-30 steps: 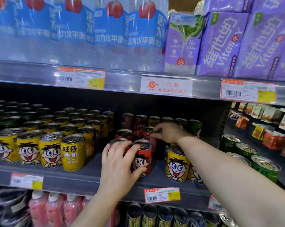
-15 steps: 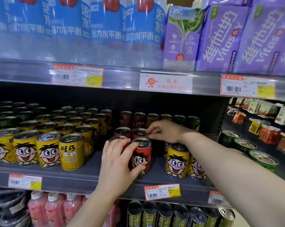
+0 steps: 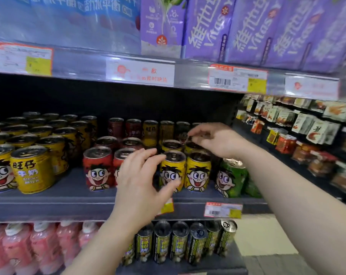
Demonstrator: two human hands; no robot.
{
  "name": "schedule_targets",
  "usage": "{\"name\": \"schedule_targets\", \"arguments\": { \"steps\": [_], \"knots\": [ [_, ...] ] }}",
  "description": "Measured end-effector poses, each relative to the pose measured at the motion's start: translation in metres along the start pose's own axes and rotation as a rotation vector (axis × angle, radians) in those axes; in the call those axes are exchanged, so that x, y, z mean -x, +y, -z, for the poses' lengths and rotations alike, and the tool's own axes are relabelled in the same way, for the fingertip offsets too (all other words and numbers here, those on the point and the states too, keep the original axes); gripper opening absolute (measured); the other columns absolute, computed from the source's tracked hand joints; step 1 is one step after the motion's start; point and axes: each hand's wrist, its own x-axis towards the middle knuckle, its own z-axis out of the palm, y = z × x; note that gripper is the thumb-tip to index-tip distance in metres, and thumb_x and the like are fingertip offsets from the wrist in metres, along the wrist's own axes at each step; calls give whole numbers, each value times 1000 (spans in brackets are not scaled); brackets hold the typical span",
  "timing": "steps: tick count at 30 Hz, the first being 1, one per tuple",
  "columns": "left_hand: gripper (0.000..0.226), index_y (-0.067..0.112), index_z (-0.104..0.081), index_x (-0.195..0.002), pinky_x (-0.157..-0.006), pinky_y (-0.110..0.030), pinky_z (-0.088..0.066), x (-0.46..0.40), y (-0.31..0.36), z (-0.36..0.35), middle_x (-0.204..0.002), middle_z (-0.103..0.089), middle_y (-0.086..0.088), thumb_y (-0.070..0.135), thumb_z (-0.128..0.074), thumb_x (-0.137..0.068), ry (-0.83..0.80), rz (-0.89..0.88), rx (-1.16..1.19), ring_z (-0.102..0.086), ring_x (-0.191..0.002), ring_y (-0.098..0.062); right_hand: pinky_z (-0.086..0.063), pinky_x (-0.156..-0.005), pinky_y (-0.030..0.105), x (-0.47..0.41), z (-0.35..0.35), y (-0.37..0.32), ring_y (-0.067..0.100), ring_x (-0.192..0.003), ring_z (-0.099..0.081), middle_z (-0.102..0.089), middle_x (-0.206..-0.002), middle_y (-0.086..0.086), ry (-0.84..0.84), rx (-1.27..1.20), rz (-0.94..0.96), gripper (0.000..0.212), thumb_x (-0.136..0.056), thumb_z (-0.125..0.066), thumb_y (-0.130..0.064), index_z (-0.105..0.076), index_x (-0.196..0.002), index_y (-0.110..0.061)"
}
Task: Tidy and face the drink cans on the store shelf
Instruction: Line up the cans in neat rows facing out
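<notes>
Small cartoon-face drink cans stand on the dark middle shelf (image 3: 72, 197). Two red cans (image 3: 97, 169) are at the front, two yellow cans (image 3: 198, 172) right of them, a green can (image 3: 230, 179) further right. A block of yellow cans (image 3: 32, 169) fills the left. My left hand (image 3: 140, 179) hovers with fingers spread in front of the second red can and the left yellow can, holding nothing. My right hand (image 3: 213, 139) is above the rear yellow cans, fingers curled downward and pinched loosely, with nothing visibly held.
The shelf above holds blue-labelled water bottles (image 3: 84, 16) and purple drink cartons (image 3: 247, 30), with price tags (image 3: 237, 79) along its edge. Below are pink bottles (image 3: 35, 247) and dark tall cans (image 3: 180, 241). Snack packets (image 3: 307, 133) hang on the right.
My left hand let go of the red can and drifted right with fingers spread. My right hand moved right from the red cans to above the yellow ones. The view shifted right.
</notes>
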Motion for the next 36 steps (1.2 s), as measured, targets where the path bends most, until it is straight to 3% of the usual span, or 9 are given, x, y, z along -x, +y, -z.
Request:
{"name": "schedule_targets", "arguments": {
  "steps": [8,13,16,19,22,25,29,34,36],
  "knots": [
    [65,27,-58,-120,-99,-33,-27,-26,99,-72,-118,-58,8,65,-61,-67,-95,-106,-22,-45,-116,-16,-44,-69,18,74,71,87,13,-85,-62,-69,-96,-3,95,76,-90,27,-84,-68,-32,-70,-108,-20],
    [88,32,-28,-143,-113,-54,10,-41,127,-102,-143,-42,6,67,-60,-68,-308,-111,-408,-23,-139,-23,-43,-77,30,102,93,129,13,-91,-56,-59,-105,-5,7,300,-190,70,-68,-67,-65,-52,-127,-31],
    [85,37,-32,-140,-110,-58,17,-49,128,-111,-139,-46,9,72,-57,-67,-337,-68,-473,-27,-138,-21,-48,-84,38,103,77,139,18,-98,-60,-63,-110,-6,-13,433,-173,82,-61,-61,-79,-46,-128,-34],
    [81,35,-51,-125,-112,-60,10,-48,134,-117,-117,-61,2,80,-53,-58,-272,-9,-533,-46,-122,-25,-50,-84,37,97,67,146,20,-100,-60,-65,-113,-4,4,407,-115,76,-63,-60,-78,-50,-125,-34],
    [83,26,-60,-115,-112,-62,-4,-42,134,-128,-101,-65,-4,82,-49,-54,-175,8,-546,-55,-108,-29,-43,-96,36,93,82,156,20,-112,-51,-54,-129,0,-176,254,-93,72,-72,-67,-62,-45,-136,-38],
    [94,22,-50,-128,-115,-54,-9,-41,125,-125,-111,-63,-3,82,-51,-55,-200,-37,-517,-51,-114,-26,-40,-96,32,91,88,160,17,-112,-46,-49,-131,0,-248,196,-77,73,-73,-67,-59,-39,-139,-44],
    [89,21,-47,-133,-114,-44,-11,-41,109,-117,-118,-61,0,69,-66,-61,-229,-115,-439,-49,-118,-22,-52,-88,41,87,68,154,21,-106,-58,-61,-119,1,-31,284,-129,93,-55,-63,-79,-45,-132,-30],
    [80,21,-56,-122,-111,-43,-17,-38,105,-121,-105,-64,2,72,-55,-60,-165,-146,-388,-55,-107,-21,-40,-71,12,88,74,155,5,-93,-54,-61,-119,-6,-135,56,-23,57,-72,-77,-43,-56,-123,-32],
    [79,21,-57,-122,-112,-44,-19,-37,102,-122,-105,-63,3,72,-55,-61,-148,-159,-377,-55,-107,-21,-40,-73,13,92,73,152,2,-90,-51,-57,-116,-6,-115,76,-26,57,-70,-75,-50,-55,-122,-35]
  ]
}}
